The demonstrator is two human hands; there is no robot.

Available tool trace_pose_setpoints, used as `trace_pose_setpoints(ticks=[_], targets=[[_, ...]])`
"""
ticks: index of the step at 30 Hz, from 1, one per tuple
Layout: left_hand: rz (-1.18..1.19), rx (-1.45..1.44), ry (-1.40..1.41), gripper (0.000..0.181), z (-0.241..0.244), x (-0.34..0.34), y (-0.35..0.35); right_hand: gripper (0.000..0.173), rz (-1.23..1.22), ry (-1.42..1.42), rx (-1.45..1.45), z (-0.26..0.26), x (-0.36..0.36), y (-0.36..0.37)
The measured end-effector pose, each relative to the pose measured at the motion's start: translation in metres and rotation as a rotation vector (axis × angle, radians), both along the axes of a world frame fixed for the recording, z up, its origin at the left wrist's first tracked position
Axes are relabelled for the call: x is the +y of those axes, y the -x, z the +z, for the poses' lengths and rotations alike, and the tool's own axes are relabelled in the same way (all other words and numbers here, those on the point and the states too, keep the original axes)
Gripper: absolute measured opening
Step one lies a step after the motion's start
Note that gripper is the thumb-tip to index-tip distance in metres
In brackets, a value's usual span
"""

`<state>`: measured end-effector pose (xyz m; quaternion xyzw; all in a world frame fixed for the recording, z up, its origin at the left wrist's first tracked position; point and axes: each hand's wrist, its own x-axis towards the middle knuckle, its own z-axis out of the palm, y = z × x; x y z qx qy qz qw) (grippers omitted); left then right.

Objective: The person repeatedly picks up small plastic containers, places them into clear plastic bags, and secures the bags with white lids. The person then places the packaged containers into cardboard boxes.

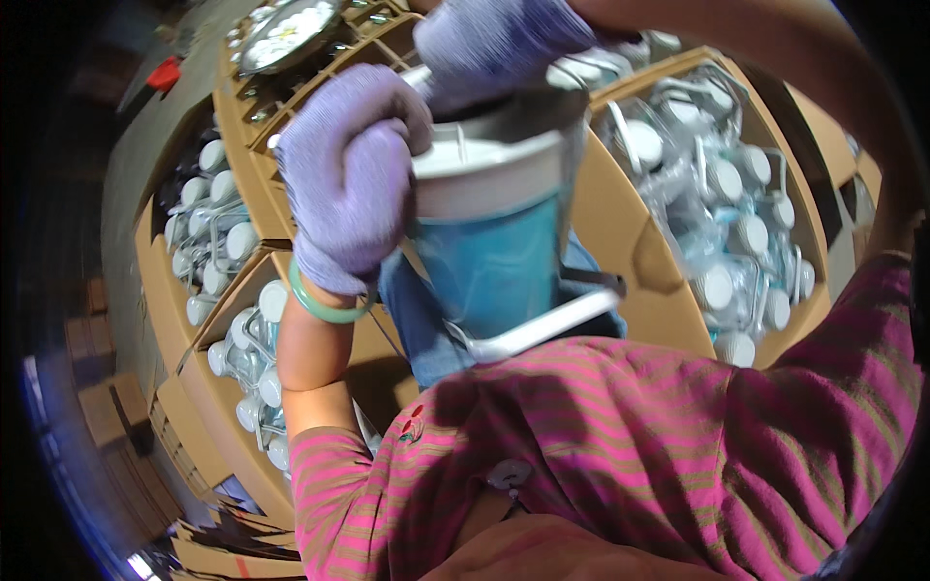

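A translucent blue plastic container (494, 269) with a white rim band (494, 192) is held up in front of my torso. A white bar-like handle (545, 327) is at its lower end, close to my shirt. My left hand (352, 174), in a lavender knit glove, is curled tight against the rim at the left. Across the far top of the container lies my right hand (501, 43), gloved alike and blurred by motion. What its fingers touch is hidden. Dark, blurred material shows at the container's upper right.
Open cardboard boxes of clear pitchers with white lids and handles stand at the right (726, 189), left (211, 225) and lower left (251, 356). A divided carton (320, 94) bears a round tray (290, 33) of white pieces. Flattened cardboard (225, 552) lies bottom left.
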<state>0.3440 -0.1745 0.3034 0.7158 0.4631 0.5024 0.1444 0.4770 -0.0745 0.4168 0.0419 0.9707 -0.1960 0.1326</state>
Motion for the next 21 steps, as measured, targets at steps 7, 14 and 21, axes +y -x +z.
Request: trace_pose_setpoints(ticks=[7, 14, 21], targets=[[0.108, 0.004, -0.088, 0.029, -0.046, 0.035, 0.057, 0.036, -0.634, 0.244, 0.519, -0.114, 0.077, -0.104], [0.065, 0.012, -0.081, 0.023, -0.12, 0.067, 0.143, 0.063, -1.263, 0.212, -0.415, -0.315, -0.028, -0.291], [-0.669, -1.351, 0.516, 0.053, -0.148, 0.139, 0.166, 0.033, -1.019, 0.201, 0.636, -0.274, 0.128, -0.126]])
